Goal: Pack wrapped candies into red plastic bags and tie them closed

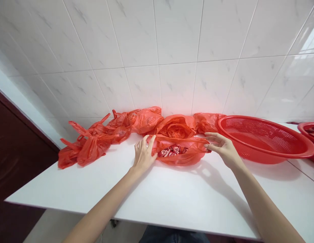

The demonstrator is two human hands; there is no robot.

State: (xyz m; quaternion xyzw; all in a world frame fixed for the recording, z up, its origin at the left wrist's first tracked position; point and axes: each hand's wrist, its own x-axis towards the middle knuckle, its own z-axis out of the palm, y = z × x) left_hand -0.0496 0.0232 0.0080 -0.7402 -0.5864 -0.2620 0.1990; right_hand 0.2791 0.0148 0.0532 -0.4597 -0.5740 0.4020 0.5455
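Note:
An open red plastic bag [179,156] lies on the white table [157,199], with small red-and-white wrapped items [171,151] showing inside. My left hand [143,153] rests against the bag's left edge, fingers extended and slightly spread. My right hand [221,145] touches the bag's right edge, its fingers curved around the plastic rim. Both hands hold the mouth of the bag apart.
Several tied and crumpled red bags [96,140] lie in a row along the tiled wall, one open bag [176,126] just behind. A large red mesh basket [263,139] stands at the right, a second red basket [310,131] beyond it. A dark door is at the left.

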